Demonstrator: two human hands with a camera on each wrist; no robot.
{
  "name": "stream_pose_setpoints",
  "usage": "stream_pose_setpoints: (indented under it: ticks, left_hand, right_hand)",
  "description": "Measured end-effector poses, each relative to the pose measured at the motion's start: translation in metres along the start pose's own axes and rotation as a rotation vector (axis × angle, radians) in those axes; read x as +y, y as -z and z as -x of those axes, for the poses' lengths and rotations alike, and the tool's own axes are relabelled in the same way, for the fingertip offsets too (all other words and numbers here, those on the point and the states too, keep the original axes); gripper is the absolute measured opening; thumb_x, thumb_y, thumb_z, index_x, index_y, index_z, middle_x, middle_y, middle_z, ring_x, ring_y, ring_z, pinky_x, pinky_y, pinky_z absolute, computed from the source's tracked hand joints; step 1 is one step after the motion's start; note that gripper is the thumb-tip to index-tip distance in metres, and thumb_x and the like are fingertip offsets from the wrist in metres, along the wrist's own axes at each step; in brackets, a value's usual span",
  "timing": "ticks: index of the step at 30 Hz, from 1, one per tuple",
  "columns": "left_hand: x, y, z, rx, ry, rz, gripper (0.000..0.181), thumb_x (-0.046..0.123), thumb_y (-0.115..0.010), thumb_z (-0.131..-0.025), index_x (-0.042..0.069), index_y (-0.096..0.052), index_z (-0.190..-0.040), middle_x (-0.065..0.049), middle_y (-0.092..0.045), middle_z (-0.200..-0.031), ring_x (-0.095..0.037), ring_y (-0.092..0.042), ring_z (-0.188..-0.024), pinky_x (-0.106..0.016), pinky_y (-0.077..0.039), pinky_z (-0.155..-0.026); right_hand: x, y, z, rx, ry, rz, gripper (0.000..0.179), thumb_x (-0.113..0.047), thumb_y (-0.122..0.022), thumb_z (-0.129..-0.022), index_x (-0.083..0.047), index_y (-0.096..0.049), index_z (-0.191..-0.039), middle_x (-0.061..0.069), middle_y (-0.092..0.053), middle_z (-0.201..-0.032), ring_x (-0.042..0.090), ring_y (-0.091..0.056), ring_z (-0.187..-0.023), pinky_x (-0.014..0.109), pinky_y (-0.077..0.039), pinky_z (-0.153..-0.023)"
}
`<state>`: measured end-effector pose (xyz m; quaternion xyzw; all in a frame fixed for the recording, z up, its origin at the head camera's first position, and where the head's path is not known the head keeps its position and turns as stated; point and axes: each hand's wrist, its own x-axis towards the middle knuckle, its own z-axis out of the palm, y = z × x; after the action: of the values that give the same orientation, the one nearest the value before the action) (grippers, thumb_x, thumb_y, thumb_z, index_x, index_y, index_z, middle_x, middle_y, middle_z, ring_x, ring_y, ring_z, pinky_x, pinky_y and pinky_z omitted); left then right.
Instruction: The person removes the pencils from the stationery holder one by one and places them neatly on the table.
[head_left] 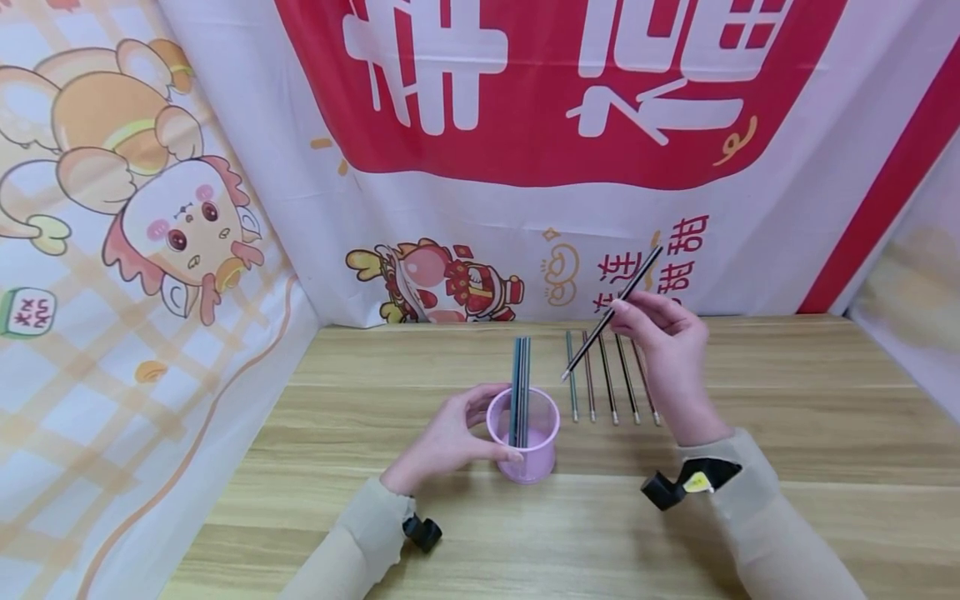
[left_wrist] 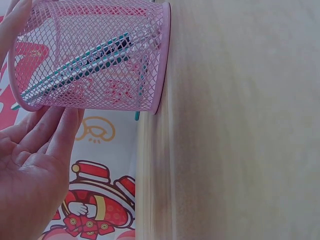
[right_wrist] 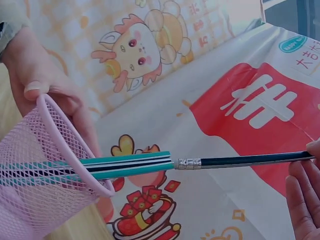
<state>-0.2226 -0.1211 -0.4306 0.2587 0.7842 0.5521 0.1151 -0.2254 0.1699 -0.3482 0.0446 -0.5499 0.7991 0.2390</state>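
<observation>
My left hand [head_left: 455, 437] grips a pink mesh pencil cup [head_left: 529, 467] that stands upright on the table, thumb at the front near the rim and fingers around the far side. Several teal and dark pencils [head_left: 520, 375] lean inside the cup, with their upper ends above the rim. My right hand [head_left: 670, 350] pinches a black pencil [right_wrist: 240, 160] near its upper part, to the right of the cup. This pencil slants, its silver ferrule and eraser end pointing down and left toward the cup. Under the right hand, several pencils [head_left: 609, 383] lie in a row on the table.
The wooden table [head_left: 375, 533] meets a white and red printed cloth [head_left: 480, 158] at its back edge. Another printed cloth [head_left: 262, 367] hangs along the left side. A small black camera [head_left: 660, 490] is strapped at the right wrist.
</observation>
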Motion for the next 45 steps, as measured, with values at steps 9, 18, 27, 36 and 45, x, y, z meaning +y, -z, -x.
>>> stream_pose_setpoints:
  ticks: [9,18,27,36,45]
  left_hand:
    - [-0.001,0.000,0.003,0.004,0.009,-0.010,0.089,0.024,-0.097,-0.069,0.020,-0.053,-0.146,0.005,-0.058,-0.141,-0.015,-0.056,-0.128,-0.032,-0.043,-0.110]
    - [0.001,0.001,0.001,-0.005,-0.004,-0.004,0.089,0.024,-0.096,-0.069,0.020,-0.052,-0.147,0.004,-0.057,-0.143,-0.016,-0.055,-0.129,-0.032,-0.043,-0.110]
    - [-0.001,0.001,0.001,-0.006,0.004,-0.005,0.089,0.023,-0.096,-0.070,0.019,-0.052,-0.147,0.003,-0.057,-0.143,-0.016,-0.055,-0.129,-0.033,-0.044,-0.110]
    - [0.001,0.000,0.001,-0.002,0.007,-0.004,0.089,0.024,-0.096,-0.070,0.019,-0.052,-0.147,0.003,-0.056,-0.143,-0.017,-0.055,-0.129,-0.033,-0.044,-0.110]
    - [0.001,0.000,0.001,-0.002,0.006,0.002,0.089,0.023,-0.096,-0.071,0.019,-0.052,-0.147,0.002,-0.056,-0.143,-0.017,-0.055,-0.130,-0.033,-0.043,-0.110]
  right_hand:
    - [-0.005,0.008,-0.002,0.019,-0.018,0.043,0.032,-0.013,-0.083,-0.087,0.004,-0.070,-0.110,0.013,-0.073,-0.097,0.020,-0.072,-0.080,0.031,-0.061,-0.081]
    - [-0.007,0.012,-0.005,0.050,-0.008,-0.007,0.033,-0.008,-0.083,-0.086,0.009,-0.068,-0.110,0.014,-0.074,-0.096,0.021,-0.072,-0.077,0.031,-0.062,-0.078]
    - [-0.008,0.022,-0.013,0.109,0.011,-0.083,0.027,-0.002,-0.084,-0.083,0.008,-0.071,-0.105,0.016,-0.073,-0.096,0.022,-0.073,-0.080,0.032,-0.062,-0.078]
    - [-0.011,0.046,-0.030,0.130,0.015,-0.015,0.030,-0.005,-0.085,-0.083,0.007,-0.073,-0.108,0.013,-0.074,-0.098,0.020,-0.073,-0.079,0.031,-0.062,-0.078]
    - [-0.003,0.078,-0.044,0.085,-0.061,0.148,0.033,-0.012,-0.084,-0.086,0.003,-0.073,-0.113,0.005,-0.074,-0.099,0.016,-0.072,-0.082,0.025,-0.061,-0.077]
